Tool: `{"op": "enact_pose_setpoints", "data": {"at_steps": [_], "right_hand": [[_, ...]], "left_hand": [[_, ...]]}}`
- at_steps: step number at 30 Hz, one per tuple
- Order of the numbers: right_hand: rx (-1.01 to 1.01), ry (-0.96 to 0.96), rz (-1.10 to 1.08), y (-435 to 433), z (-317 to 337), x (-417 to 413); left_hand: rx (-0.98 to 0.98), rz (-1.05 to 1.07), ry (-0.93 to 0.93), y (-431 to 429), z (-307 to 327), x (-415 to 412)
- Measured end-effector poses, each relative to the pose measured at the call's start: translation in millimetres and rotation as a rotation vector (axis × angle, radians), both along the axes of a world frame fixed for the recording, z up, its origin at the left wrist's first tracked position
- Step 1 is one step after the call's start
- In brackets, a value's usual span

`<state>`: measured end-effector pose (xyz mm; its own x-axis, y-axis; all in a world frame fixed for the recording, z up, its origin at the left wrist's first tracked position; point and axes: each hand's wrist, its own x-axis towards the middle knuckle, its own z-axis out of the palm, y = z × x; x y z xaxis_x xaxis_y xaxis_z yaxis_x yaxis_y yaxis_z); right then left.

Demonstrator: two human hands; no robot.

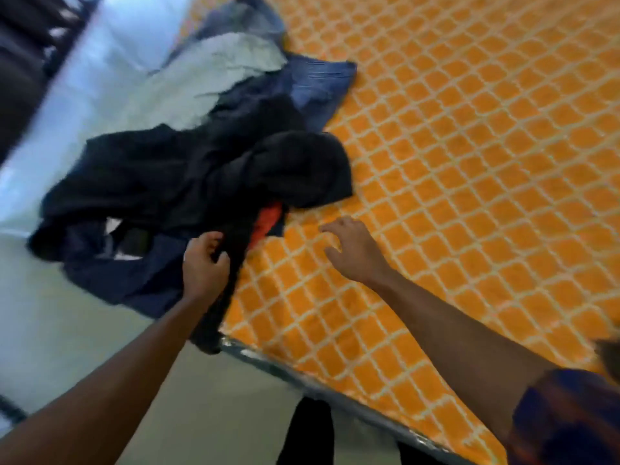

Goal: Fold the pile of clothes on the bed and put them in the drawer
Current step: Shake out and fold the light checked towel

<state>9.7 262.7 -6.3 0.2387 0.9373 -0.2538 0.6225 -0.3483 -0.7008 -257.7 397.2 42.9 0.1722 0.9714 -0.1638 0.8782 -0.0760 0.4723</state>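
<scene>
Nearest us, our two bare forearms reach out from the lower edge, and a patterned sleeve [567, 417] covers our right upper arm. Below them we see a dark trouser leg [308, 431] and pale floor [67, 330].

Our left hand [204, 263] has its fingers curled shut on a black garment [235, 250], a long strip of which hangs down over the bed's near corner. Our right hand [355, 250] hovers just above the orange cover [469, 196] with fingers spread and loose, holding nothing; it sits close beside the pile but apart from it.

One pile of clothes [208, 162] lies along the left edge of the one bed [302, 380], partly spilling over the side. We count roughly five pieces in it, though the blur makes this unsure: the black garment on top, a dark blue piece [151, 283] under our left hand, a small red-orange bit [268, 219] poking out, a pale grey piece [208, 82] further off, and a blue denim-like piece [318, 85] beyond. Farthest left, dark blurred bars [30, 31] stand by the floor.
</scene>
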Motion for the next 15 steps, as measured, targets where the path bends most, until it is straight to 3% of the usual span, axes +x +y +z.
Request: {"op": "enact_pose_setpoints", "data": {"at_steps": [4, 8, 13, 15], "right_hand": [[0.138, -0.212, -0.006, 82, 3, -64], [0.323, -0.445, -0.076, 147, 19, -83], [0.161, -0.592, 0.081, 216, 40, -71], [0.103, -0.604, 0.156, 228, 44, -66]], "left_hand": [[0.124, -0.118, 0.205, 45, 5, -66], [0.054, -0.206, 0.223, 86, 1, -84], [-0.111, -0.423, 0.271, 117, -12, -58], [-0.093, -0.396, 0.199, 123, -11, -47]]}}
